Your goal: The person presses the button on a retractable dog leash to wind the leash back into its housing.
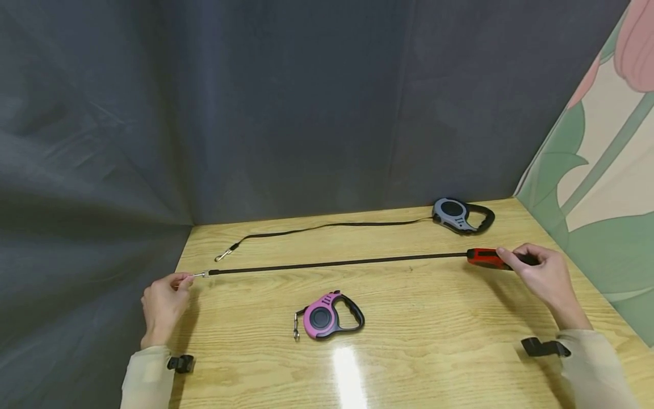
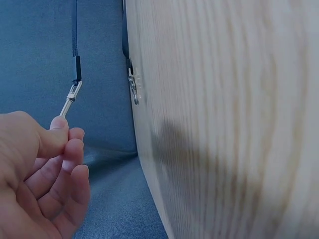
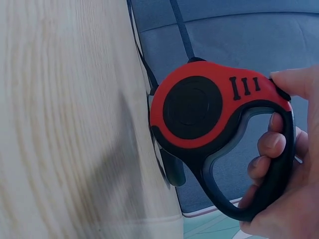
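My right hand (image 1: 546,275) grips the black loop handle of a red retractable leash (image 3: 192,107), fingers curled through the loop and thumb on the button at its top. From the red case a black strap (image 1: 337,263) stretches nearly straight across to the left, raised over the table. At its far end my left hand (image 1: 166,304) pinches the metal snap hook (image 2: 71,97) between thumb and fingertips, the other fingers loosely bent. Between the hands, nearer the front, lies a pink retractable leash (image 1: 321,318) with its short clip end out at the left.
Behind the stretched strap, a grey-blue retractable leash (image 1: 452,208) lies at the back right of the wooden table (image 1: 419,352). Its black strap (image 1: 327,226) runs left to a metal clip (image 1: 223,255). Dark cloth (image 1: 306,113) hangs behind; a flowered panel (image 1: 608,187) stands at the right.
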Tool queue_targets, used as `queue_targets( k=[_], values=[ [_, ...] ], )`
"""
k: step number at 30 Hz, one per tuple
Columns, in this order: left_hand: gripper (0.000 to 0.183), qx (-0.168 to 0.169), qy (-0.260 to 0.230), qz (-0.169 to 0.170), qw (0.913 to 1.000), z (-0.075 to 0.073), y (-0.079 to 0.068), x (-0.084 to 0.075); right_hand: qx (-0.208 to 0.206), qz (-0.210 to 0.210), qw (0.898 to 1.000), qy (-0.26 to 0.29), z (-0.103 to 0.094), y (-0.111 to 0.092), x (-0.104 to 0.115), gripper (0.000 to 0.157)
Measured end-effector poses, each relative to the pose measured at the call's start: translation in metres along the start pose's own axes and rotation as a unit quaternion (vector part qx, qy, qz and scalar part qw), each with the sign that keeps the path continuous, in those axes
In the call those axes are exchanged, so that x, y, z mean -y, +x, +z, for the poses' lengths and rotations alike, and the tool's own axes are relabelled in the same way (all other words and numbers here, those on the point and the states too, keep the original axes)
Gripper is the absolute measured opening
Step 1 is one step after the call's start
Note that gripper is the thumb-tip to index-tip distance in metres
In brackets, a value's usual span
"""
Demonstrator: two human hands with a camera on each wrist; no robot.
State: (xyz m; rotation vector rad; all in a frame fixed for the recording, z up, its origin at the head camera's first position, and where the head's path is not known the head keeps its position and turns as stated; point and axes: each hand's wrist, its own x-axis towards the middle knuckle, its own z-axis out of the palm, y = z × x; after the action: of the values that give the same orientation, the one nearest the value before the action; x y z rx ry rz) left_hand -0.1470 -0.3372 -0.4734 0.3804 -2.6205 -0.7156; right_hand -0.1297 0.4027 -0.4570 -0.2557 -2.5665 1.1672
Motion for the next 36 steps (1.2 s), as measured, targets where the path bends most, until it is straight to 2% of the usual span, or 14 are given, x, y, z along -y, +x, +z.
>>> queue_targets(
  k=[4, 10, 17, 24, 36],
  values=[
    [0.022, -0.006, -0.007, 0.000, 1.0000, -0.001, -0.001, -0.001, 0.000, 0.001, 1.000, 0.004, 0.000, -0.002, 0.001, 0.036],
    [0.022, -0.012, -0.010, 0.002, 0.9999, -0.002, -0.001, 0.000, -0.007, 0.009, 0.999, 0.038, 0.000, -0.002, -0.002, 0.039],
    [0.021, -0.019, -0.011, -0.001, 0.9998, 0.001, -0.003, 0.002, -0.014, 0.003, 0.999, 0.048, 0.002, -0.002, -0.006, 0.027],
    [0.021, -0.014, -0.014, 0.005, 0.9998, 0.003, -0.006, 0.001, -0.020, -0.018, 0.998, 0.049, 0.007, -0.002, -0.002, 0.020],
    [0.022, -0.004, -0.019, 0.007, 0.9998, 0.005, -0.008, 0.004, -0.016, -0.043, 0.998, 0.049, 0.018, -0.002, 0.005, 0.022]
  ],
)
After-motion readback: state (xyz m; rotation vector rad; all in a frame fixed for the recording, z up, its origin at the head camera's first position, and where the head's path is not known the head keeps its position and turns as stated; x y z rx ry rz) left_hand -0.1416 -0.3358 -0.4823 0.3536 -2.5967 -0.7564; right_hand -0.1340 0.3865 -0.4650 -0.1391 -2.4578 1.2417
